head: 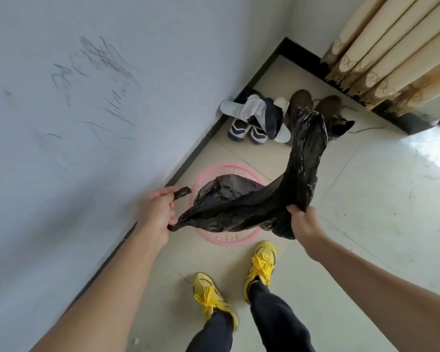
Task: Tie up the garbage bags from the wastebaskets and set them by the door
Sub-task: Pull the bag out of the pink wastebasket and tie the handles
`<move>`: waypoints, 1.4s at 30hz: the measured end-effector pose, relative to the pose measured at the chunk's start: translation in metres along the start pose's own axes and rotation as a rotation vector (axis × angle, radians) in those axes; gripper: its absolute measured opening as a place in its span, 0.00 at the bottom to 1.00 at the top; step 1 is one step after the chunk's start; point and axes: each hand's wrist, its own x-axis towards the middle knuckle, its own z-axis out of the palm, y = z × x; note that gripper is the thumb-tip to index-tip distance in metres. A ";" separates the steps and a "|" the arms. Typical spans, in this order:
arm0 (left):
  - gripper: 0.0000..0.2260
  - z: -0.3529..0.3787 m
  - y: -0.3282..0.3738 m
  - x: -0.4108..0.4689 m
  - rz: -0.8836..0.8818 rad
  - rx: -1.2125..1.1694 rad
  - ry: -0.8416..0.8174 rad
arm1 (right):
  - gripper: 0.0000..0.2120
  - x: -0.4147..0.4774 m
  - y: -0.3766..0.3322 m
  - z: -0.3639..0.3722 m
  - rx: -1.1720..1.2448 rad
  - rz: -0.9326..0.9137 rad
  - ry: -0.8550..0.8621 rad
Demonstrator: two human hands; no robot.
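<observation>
A black garbage bag (241, 204) hangs stretched over a pink wastebasket (229, 238) on the tiled floor. My left hand (156, 212) grips one twisted corner of the bag, with a short end sticking out above the fist. My right hand (304, 222) holds the other side, and from it a long strip of the bag swings up and away toward the shoes. The bag covers most of the basket's opening, so only its rim and latticed wall show.
A scribbled white wall (74, 110) with a black baseboard runs along the left. Several shoes and slippers (257, 120) lie in the corner. Beige curtains (391, 54) hang at the top right. My feet in yellow sneakers (262, 265) stand just behind the basket.
</observation>
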 end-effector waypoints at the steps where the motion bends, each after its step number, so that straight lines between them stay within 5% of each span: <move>1: 0.12 -0.007 -0.001 -0.006 0.008 -0.013 0.032 | 0.15 -0.002 0.005 -0.008 0.048 0.038 0.028; 7: 0.13 -0.044 -0.034 -0.048 0.043 -0.118 0.119 | 0.18 -0.038 0.062 -0.027 0.164 0.139 0.111; 12: 0.10 -0.059 -0.088 -0.090 0.078 -0.192 -0.070 | 0.17 -0.073 0.128 -0.015 0.180 0.113 0.159; 21: 0.11 -0.094 -0.150 -0.136 0.111 -0.381 -0.143 | 0.09 -0.141 0.201 -0.031 0.304 -0.127 0.462; 29: 0.10 -0.049 -0.209 -0.158 0.268 -0.251 -0.111 | 0.07 -0.117 0.262 -0.042 0.238 -0.031 0.193; 39: 0.10 -0.010 -0.378 -0.041 0.287 -0.229 -0.039 | 0.03 -0.001 0.396 0.014 0.076 -0.083 0.030; 42: 0.23 -0.026 -0.428 -0.001 0.255 -0.195 -0.097 | 0.18 0.030 0.415 0.023 0.007 -0.224 -0.069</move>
